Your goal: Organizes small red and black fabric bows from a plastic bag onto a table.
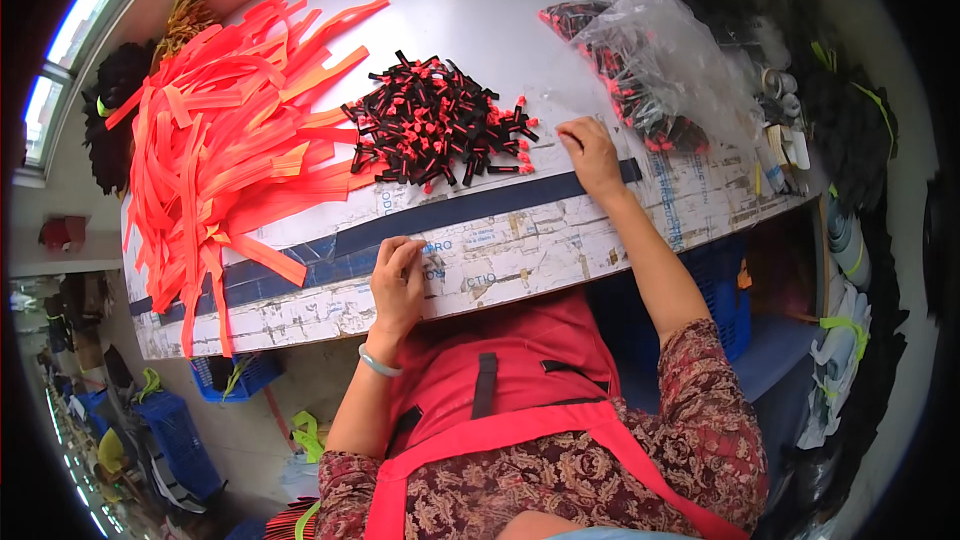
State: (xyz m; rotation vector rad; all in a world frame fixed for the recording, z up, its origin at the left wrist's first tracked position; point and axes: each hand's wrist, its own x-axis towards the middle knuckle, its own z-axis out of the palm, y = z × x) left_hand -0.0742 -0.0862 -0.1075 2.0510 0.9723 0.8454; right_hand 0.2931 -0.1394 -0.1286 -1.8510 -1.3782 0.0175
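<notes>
Handwork seems paused.
Left hand (pixel 398 285) and right hand (pixel 594 157) curl, contents unclear; taking black-and-red tabs (pixel 430 127) would need fine pinching.

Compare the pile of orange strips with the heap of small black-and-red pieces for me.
The orange strips are long and flat; the black-and-red pieces are short and stubby. The strips sprawl across the table's left side, some reaching its near edge; the pieces sit in a tighter heap nearer the middle, short of that edge. Both lie loose on the white table.
</notes>
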